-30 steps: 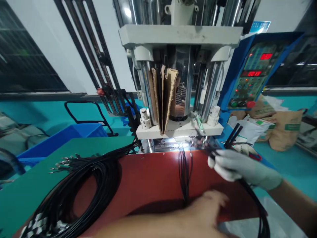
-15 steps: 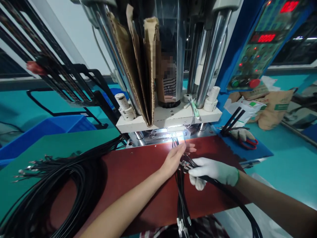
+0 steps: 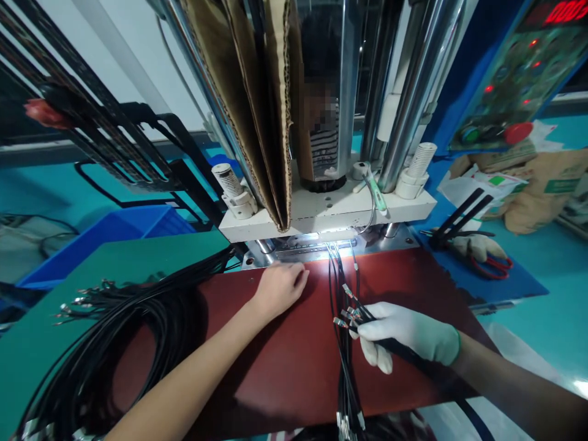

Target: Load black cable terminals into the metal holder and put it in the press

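My right hand (image 3: 404,334), in a white glove, is closed round a bundle of black cables (image 3: 367,313). Their stripped ends with small metal connectors stick out to the left of its fingertips. Just left of that bundle, other thin black cables (image 3: 342,361) run from the lit slot of a press (image 3: 316,245) down over the reddish-brown board (image 3: 275,373). My bare left hand (image 3: 281,286) is at the board's far edge, close before the press, its fingers curled in and partly hidden. Nothing shows in it.
A large coil of black cables (image 3: 156,343) lies on the left. Cardboard sheets (image 3: 271,122) stand on the press plate beside a green-handled tool (image 3: 377,195). Right of it are red-handled pliers (image 3: 496,267), a glove and a control box (image 3: 496,92). A blue bin (image 3: 138,223) stands at the left.
My left hand has moved left, away from the cables by my right hand, and its fingers have curled in. My right hand still grips its bundle. The view has shifted slightly.
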`<action>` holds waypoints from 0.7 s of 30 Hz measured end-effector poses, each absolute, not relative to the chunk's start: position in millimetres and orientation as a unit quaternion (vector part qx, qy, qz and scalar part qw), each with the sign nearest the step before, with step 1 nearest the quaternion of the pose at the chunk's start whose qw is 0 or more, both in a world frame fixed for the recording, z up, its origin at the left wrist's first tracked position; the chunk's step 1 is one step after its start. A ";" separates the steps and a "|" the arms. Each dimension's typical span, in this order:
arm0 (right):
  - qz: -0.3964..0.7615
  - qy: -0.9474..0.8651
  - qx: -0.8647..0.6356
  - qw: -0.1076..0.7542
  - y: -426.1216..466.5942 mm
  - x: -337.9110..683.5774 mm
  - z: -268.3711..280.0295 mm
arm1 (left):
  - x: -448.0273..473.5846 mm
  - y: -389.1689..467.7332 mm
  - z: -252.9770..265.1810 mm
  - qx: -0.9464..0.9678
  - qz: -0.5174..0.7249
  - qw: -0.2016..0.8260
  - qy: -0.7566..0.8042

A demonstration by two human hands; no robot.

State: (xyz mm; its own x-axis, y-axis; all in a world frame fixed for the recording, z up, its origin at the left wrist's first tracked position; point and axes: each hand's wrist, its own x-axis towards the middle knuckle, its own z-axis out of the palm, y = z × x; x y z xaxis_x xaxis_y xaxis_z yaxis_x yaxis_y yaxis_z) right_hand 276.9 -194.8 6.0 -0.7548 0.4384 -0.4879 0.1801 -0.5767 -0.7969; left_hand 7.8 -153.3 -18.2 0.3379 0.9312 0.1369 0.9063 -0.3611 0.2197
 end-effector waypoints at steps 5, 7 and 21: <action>0.834 -0.436 -0.332 0.069 -190.1 268.3 11.6 | 18.7 -140.4 -14.3 0.816 0.116 -0.007 0.566; 0.829 -0.439 -0.336 0.083 -189.7 259.8 11.8 | 28.4 -120.5 -22.0 0.832 0.124 -0.014 0.541; 0.822 -0.467 -0.318 0.068 -199.3 248.2 7.1 | 23.8 -128.1 -27.5 0.788 0.178 0.113 0.579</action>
